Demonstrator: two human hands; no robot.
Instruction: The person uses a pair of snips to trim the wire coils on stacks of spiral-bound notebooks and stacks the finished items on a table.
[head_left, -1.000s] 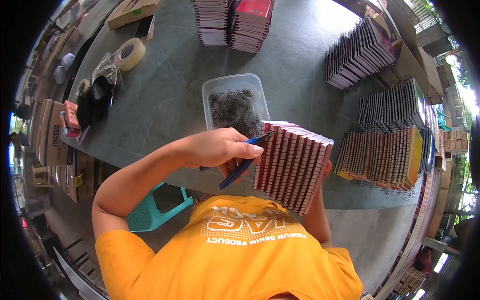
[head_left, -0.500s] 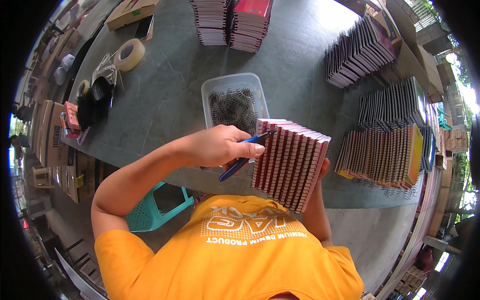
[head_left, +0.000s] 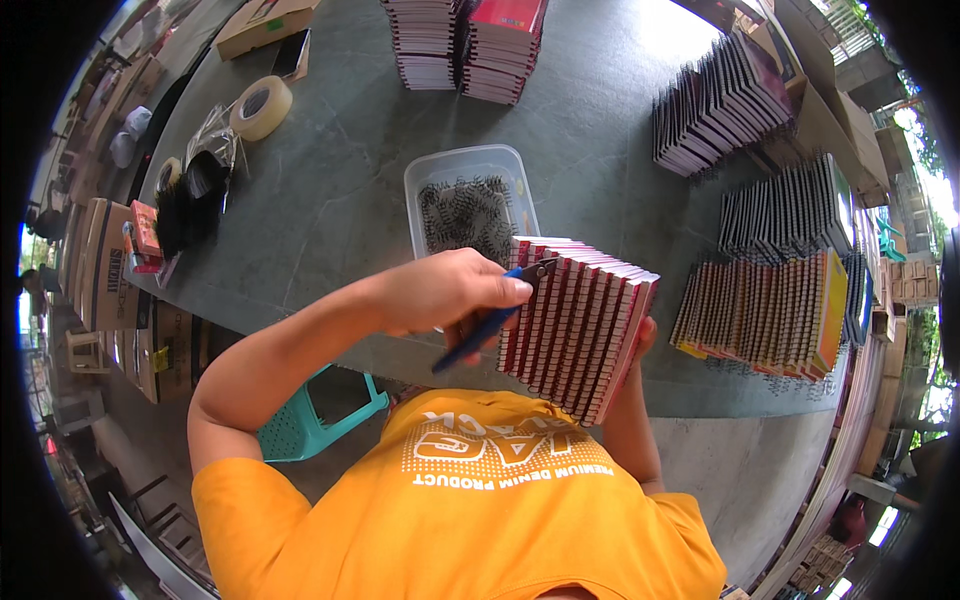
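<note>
My left hand is closed round blue-handled cutting pliers, whose handles are blurred by motion. The dark jaws touch the top end of the wire spines on a block of spiral notebooks. The block is held tilted, its red-and-white spine side facing up. My right hand grips it from the far right side; most of those fingers are hidden behind the notebooks. Just beyond my left hand stands a clear plastic tub holding many short dark wire coils.
Red notebooks are stacked at the far edge. On the right stand piles of purple, black and yellow spiral notebooks. Tape, a phone and a black brush-like thing lie left. A teal stool is below the table.
My left hand and the pliers have shifted slightly right along the notebooks' top edge, and the handles have swung a little. The notebook block has tilted slightly in my right hand.
</note>
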